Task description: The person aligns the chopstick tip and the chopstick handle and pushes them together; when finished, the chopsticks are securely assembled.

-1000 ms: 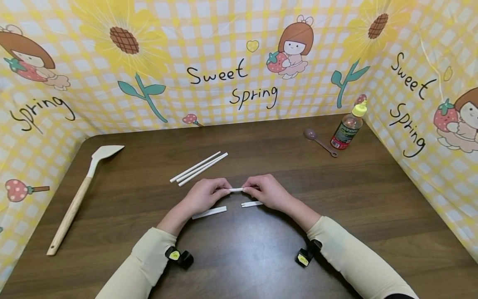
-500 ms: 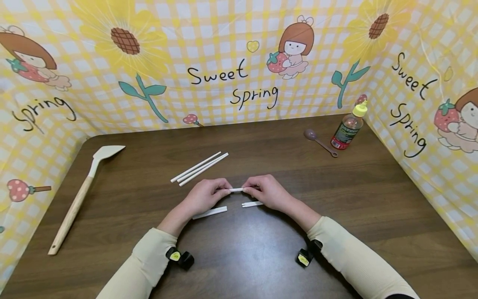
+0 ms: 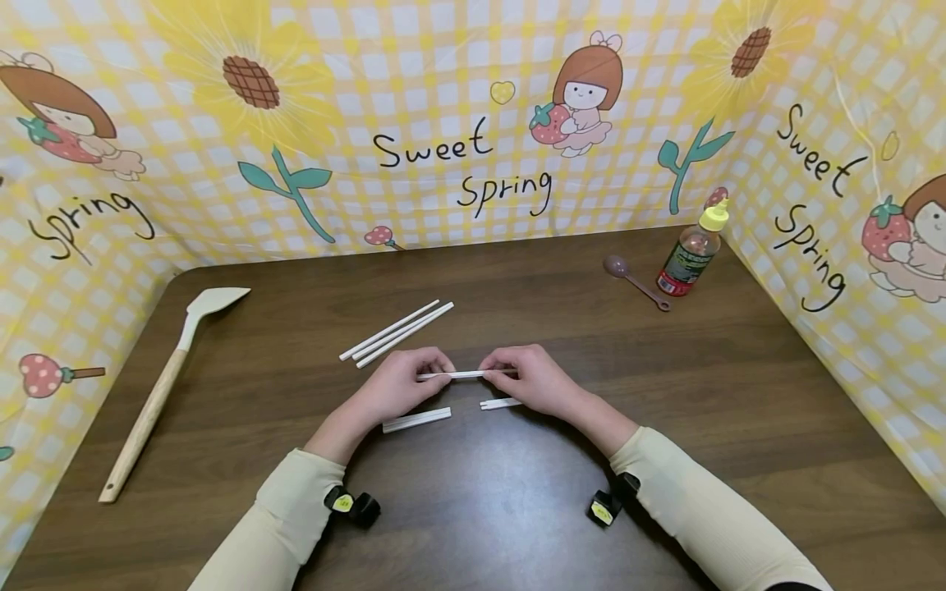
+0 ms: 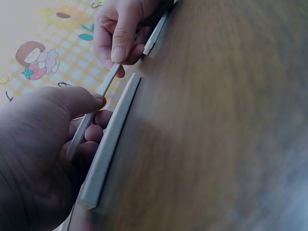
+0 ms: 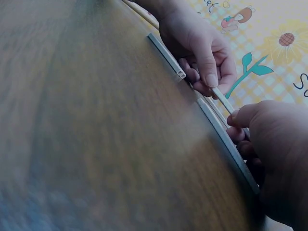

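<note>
The slim, straight white stick of uncertain material (image 3: 466,374) is spanning the gap between the person's two hands, held off the brown wood-grain table (image 3: 502,509); the left hand (image 3: 402,383) is pinching it between thumb and fingers on one side; the right hand (image 3: 538,381) is pinching it likewise on the other, a bare length showing between the two grips.

In this inspector's judgement, the stick is looking light and stiff, smooth enough to roll in the fingertips, and thin enough to snap under hard bending; a thumb-and-finger pinch towards each end is seeming the sound hold.

A short white stick group (image 3: 417,420) is lying just on the near side of the left hand; a second short white group (image 3: 499,404) is lying close by the right hand, partly hidden by it; the number of pieces in each cannot be told; both are sitting near enough to be brushed should either hand dip. Three long white sticks (image 3: 405,336) are lying aslant beyond the left hand; a white-headed spatula with a pale wooden handle (image 3: 166,379), a small purplish spoon (image 3: 637,285) and a yellow-capped clear bottle (image 3: 687,263) are resting well apart, obstructing nothing.
</note>
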A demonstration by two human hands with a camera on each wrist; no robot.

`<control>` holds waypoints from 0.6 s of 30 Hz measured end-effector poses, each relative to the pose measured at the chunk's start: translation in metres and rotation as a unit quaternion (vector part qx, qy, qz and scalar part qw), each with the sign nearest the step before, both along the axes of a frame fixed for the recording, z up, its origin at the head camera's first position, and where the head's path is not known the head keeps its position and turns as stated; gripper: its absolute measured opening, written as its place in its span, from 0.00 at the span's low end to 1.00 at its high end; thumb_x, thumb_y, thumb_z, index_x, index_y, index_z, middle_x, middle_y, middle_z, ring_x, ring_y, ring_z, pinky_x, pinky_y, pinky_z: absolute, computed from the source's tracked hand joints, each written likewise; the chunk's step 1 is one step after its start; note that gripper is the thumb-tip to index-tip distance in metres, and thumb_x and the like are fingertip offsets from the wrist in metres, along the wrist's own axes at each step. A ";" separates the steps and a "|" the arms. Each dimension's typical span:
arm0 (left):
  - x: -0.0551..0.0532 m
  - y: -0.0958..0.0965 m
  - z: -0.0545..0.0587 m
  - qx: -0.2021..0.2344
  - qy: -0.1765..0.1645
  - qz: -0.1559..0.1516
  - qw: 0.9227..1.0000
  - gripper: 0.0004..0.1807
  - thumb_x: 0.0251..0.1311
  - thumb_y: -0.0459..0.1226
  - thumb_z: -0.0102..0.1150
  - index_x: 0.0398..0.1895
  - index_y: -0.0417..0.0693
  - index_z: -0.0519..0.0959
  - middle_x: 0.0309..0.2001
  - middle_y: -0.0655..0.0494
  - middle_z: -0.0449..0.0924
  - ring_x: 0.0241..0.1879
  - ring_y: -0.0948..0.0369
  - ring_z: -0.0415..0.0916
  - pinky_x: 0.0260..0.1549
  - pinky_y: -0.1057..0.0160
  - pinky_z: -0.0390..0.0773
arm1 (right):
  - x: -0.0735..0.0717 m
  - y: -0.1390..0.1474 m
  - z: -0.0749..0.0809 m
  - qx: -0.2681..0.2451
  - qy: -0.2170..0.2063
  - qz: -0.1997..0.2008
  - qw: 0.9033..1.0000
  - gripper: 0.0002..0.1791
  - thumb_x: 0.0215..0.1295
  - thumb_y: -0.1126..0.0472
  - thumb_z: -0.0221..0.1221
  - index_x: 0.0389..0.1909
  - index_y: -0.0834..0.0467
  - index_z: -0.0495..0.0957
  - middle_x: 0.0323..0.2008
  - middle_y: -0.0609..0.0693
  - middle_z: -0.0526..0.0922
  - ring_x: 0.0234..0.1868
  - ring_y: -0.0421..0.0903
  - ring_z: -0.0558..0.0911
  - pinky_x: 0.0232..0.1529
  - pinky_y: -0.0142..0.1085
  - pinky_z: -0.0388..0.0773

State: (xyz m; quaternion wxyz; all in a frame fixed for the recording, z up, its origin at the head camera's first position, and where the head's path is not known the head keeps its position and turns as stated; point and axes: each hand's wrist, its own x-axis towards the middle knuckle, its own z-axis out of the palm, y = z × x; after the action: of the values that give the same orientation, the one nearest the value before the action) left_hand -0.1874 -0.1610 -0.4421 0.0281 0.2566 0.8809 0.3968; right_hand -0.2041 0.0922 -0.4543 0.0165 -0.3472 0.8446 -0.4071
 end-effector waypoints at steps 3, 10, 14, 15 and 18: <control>-0.001 0.000 0.000 0.007 0.012 0.005 1.000 0.01 0.62 0.34 0.68 0.35 0.46 0.85 0.31 0.64 0.81 0.32 0.65 0.76 0.36 0.62 0.75 | 0.000 0.000 -0.001 -0.002 0.000 -0.002 1.000 0.02 0.68 0.63 0.65 0.38 0.56 0.86 0.33 0.43 0.86 0.34 0.35 0.81 0.40 0.34 0.78; -0.002 -0.001 -0.001 0.026 0.044 -0.005 0.999 0.05 0.58 0.31 0.71 0.34 0.50 0.87 0.30 0.65 0.79 0.30 0.65 0.73 0.31 0.64 0.74 | -0.001 0.001 0.000 -0.017 0.034 -0.001 0.999 0.02 0.67 0.64 0.66 0.38 0.57 0.87 0.34 0.43 0.86 0.36 0.36 0.81 0.40 0.34 0.78; -0.003 -0.002 -0.002 0.013 0.054 0.004 0.998 0.05 0.59 0.31 0.71 0.34 0.51 0.87 0.30 0.65 0.78 0.29 0.66 0.73 0.31 0.64 0.73 | -0.002 0.002 -0.001 -0.027 0.069 -0.006 0.997 0.04 0.67 0.64 0.66 0.40 0.56 0.87 0.35 0.43 0.84 0.39 0.41 0.79 0.43 0.37 0.75; -0.003 -0.002 -0.002 0.008 0.059 0.010 0.998 0.04 0.59 0.31 0.71 0.34 0.51 0.87 0.30 0.66 0.78 0.29 0.66 0.73 0.31 0.64 0.74 | -0.003 0.003 -0.001 -0.029 0.075 -0.013 0.997 0.04 0.67 0.63 0.67 0.41 0.56 0.87 0.37 0.44 0.84 0.41 0.42 0.78 0.44 0.38 0.75; -0.004 -0.003 -0.002 -0.007 0.077 0.035 0.996 0.04 0.59 0.32 0.72 0.34 0.50 0.87 0.30 0.65 0.78 0.30 0.65 0.73 0.33 0.62 0.74 | -0.004 0.003 -0.001 -0.043 0.079 -0.054 0.994 0.08 0.66 0.62 0.67 0.45 0.56 0.86 0.42 0.45 0.83 0.46 0.45 0.76 0.49 0.41 0.72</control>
State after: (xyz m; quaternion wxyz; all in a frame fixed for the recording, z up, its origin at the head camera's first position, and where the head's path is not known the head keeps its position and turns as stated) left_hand -0.1912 -0.1639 -0.4444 -0.0518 0.2555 0.8915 0.3705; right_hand -0.2079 0.0956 -0.4556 -0.0872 -0.3328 0.8426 -0.4144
